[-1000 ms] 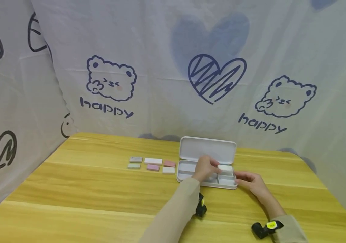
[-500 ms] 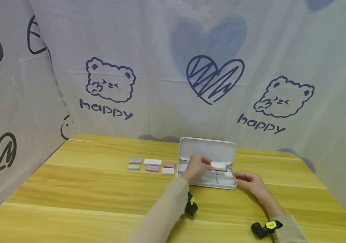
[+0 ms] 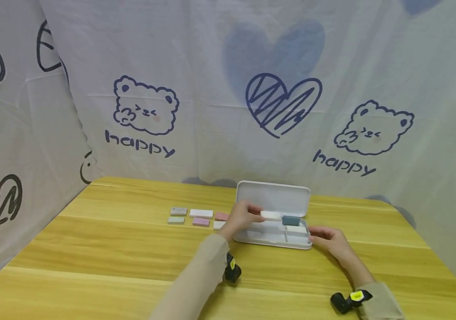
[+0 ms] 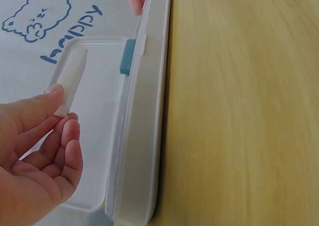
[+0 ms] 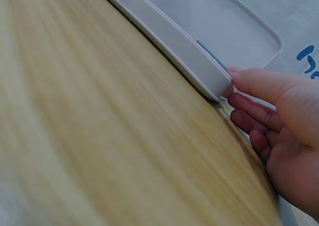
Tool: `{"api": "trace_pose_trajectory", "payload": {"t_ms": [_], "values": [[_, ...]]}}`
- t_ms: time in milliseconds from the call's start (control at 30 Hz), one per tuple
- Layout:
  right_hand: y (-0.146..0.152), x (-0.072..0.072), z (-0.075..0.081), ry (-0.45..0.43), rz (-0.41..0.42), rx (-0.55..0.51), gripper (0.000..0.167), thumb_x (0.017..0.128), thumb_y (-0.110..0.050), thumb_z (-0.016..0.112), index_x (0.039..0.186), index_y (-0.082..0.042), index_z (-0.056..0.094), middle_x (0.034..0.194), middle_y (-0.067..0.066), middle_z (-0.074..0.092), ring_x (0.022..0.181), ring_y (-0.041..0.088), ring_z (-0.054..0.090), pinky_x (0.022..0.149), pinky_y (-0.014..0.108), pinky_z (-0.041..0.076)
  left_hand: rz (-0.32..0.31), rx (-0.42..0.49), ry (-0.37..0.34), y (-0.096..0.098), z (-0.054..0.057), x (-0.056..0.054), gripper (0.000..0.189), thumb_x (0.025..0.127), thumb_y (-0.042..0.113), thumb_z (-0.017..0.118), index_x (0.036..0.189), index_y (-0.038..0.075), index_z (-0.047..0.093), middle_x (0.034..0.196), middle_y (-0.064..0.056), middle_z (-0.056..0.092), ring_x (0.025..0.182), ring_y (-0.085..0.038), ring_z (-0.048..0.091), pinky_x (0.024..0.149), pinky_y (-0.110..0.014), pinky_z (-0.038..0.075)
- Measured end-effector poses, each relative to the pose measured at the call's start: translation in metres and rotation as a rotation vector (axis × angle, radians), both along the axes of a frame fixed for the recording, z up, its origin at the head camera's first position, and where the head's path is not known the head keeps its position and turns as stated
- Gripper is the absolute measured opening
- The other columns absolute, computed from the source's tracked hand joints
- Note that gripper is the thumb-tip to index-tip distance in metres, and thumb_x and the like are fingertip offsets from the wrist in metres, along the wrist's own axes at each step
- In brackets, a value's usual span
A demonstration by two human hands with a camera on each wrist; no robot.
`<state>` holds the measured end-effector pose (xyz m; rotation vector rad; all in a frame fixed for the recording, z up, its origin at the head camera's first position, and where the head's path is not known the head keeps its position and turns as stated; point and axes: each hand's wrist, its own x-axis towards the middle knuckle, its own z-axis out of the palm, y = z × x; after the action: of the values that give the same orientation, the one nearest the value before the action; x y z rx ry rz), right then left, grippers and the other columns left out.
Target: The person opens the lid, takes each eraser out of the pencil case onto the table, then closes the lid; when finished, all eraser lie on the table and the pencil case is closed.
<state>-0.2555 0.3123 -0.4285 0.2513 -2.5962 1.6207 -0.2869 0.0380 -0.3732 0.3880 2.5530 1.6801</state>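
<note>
A: Head cam 1st. What's the L hand doing?

B: I've got the L hand (image 3: 242, 216) pinching a white block (image 3: 271, 216) over the back of the white case (image 3: 268, 243), in front of its raised lid (image 3: 278, 197). R hand (image 3: 334, 240) is touching the case's R end.

A: Inside?

B: Blue-green block (image 3: 290, 221) at back R, 2nd white block (image 3: 297, 229) just in front of it.

A: Table?

B: 6 blocks L of the case, 2 rows. Back: grey block (image 3: 178, 211), long white block (image 3: 201, 213), red block (image 3: 222, 216). Front: green block (image 3: 176, 220), purple block (image 3: 201, 221), small white block (image 3: 218, 226). L hand part-hides the last of each row.

A: L wrist cam?

B: Thumb's on the white block's face, fingers opp.; block's tilted, held by its lower end. Can't tell if it touches the lid. Bear print (image 4: 37, 17) behind.

A: R wrist?

B: Thumb & fingertips at the case's end corner. Can't tell if they grip or just rest. Blue-green sliver shows over the rim.
</note>
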Motion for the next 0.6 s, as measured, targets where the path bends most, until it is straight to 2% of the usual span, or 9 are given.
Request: {"api": "trace_pose_trajectory", "payload": {"t_ms": [133, 233, 367, 400, 600], "values": [[-0.001, 0.000, 0.001, -0.006, -0.003, 0.018, 0.041, 0.081, -0.015, 0.066, 0.112, 0.011, 0.056, 0.109, 0.022, 0.058, 0.094, 0.008, 0.054, 0.078, 0.015, 0.041, -0.008, 0.002, 0.009, -0.012, 0.001, 0.001, 0.024, 0.073, 0.006, 0.073, 0.095, -0.001, 0.068, 0.082, -0.007, 0.065, 0.076, -0.016, 0.059, 0.067, -0.028, 0.048], [-0.001, 0.000, 0.001, -0.016, -0.005, 0.015, 0.041, 0.082, -0.014, 0.065, 0.113, 0.011, 0.055, 0.110, 0.022, 0.058, 0.096, 0.012, 0.054, 0.078, 0.016, 0.041, -0.001, -0.035, 0.027, -0.022, 0.000, 0.000, 0.025, 0.073, 0.009, 0.073, 0.097, 0.001, 0.068, 0.083, -0.005, 0.066, 0.077, -0.015, 0.059, 0.072, -0.028, 0.046], [-0.001, 0.000, 0.001, -0.028, -0.010, 0.009, 0.042, 0.082, -0.015, 0.065, 0.114, 0.011, 0.054, 0.110, 0.022, 0.057, 0.094, 0.009, 0.054, 0.078, 0.016, 0.041, 0.006, -0.059, 0.054, -0.036, 0.000, 0.002, 0.026, 0.073, 0.010, 0.073, 0.097, 0.001, 0.068, 0.084, -0.006, 0.066, 0.077, -0.016, 0.060, 0.071, -0.027, 0.046], [-0.001, -0.001, 0.000, -0.028, -0.010, 0.006, 0.042, 0.082, -0.014, 0.065, 0.114, 0.011, 0.054, 0.110, 0.023, 0.057, 0.093, 0.008, 0.054, 0.078, 0.016, 0.041, 0.003, -0.048, 0.053, -0.039, 0.001, 0.002, 0.026, 0.073, 0.009, 0.073, 0.097, 0.000, 0.068, 0.085, -0.007, 0.066, 0.078, -0.017, 0.060, 0.067, -0.027, 0.049], [-0.001, -0.001, 0.000, -0.029, -0.016, -0.014, 0.042, 0.082, -0.014, 0.065, 0.113, 0.012, 0.054, 0.109, 0.023, 0.057, 0.089, 0.002, 0.053, 0.077, 0.016, 0.042, 0.015, -0.047, 0.079, -0.056, 0.003, 0.005, 0.026, 0.073, 0.006, 0.073, 0.098, -0.002, 0.067, 0.086, -0.010, 0.066, 0.079, -0.019, 0.061, 0.066, -0.025, 0.049]]}}
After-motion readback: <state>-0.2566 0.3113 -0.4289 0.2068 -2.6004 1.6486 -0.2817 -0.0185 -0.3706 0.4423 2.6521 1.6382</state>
